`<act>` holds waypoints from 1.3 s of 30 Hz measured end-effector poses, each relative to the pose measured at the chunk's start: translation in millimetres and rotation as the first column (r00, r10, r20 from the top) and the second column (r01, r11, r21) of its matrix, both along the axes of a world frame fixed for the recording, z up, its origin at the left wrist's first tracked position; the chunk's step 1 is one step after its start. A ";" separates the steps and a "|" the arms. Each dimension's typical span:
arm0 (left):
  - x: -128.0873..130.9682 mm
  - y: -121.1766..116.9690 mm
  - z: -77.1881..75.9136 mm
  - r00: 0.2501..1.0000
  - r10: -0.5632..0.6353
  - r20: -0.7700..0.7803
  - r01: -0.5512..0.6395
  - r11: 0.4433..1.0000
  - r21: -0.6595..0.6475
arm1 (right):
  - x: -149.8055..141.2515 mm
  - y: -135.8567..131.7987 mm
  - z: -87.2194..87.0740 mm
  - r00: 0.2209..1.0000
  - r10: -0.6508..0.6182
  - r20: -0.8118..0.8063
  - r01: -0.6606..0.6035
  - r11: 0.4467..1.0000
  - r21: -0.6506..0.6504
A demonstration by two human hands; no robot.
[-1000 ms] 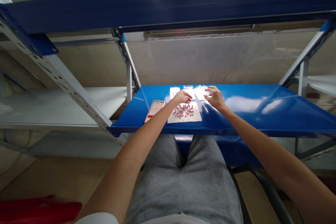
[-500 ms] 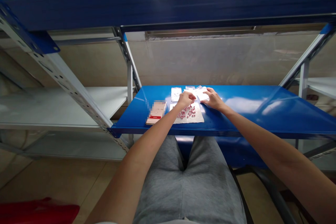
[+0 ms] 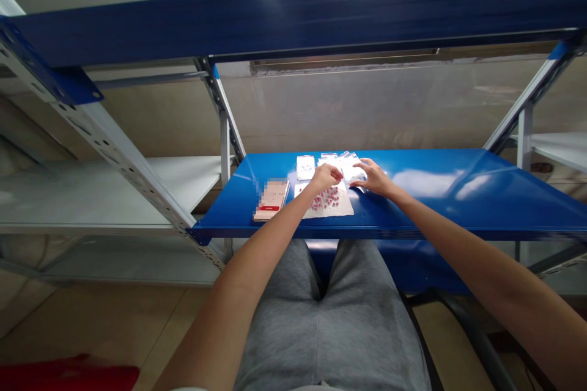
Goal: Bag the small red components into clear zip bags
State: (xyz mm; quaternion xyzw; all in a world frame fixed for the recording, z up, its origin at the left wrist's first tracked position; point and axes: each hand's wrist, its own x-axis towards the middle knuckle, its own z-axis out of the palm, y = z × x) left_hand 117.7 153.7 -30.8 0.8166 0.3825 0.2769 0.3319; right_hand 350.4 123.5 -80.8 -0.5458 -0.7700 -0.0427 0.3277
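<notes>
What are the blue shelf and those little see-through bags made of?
The blue shelf looks like painted metal: it's smooth and glossy, with bright window reflections. The little bags look like thin clear plastic, shiny and slightly crinkled, though they're too small here to be sure.

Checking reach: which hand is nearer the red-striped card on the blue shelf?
Left. The left hand sits to the right of the card, apart from it; the right hand lies farther right, beyond the left hand.
</notes>
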 end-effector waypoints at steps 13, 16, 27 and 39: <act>-6.9 -8.4 1.6 0.994 -0.099 -0.049 0.102 0.992 0.074 | -89.6 -53.3 15.0 0.875 -0.211 -0.435 0.154 0.975 -0.163; -8.1 -9.3 -2.4 0.996 -0.088 -0.014 0.089 0.992 0.093 | -96.4 -53.2 16.8 0.809 -0.266 -0.525 0.167 0.959 -0.229; -10.5 -21.7 -5.0 0.993 -0.071 0.098 0.052 0.981 0.189 | -107.5 -44.7 24.5 0.289 -0.354 -0.889 -0.146 0.902 -0.407; -30.8 -33.0 -0.1 0.985 -0.096 -0.141 0.141 0.923 0.358 | -105.7 -39.8 20.8 0.441 -0.311 -0.842 -0.081 0.920 -0.383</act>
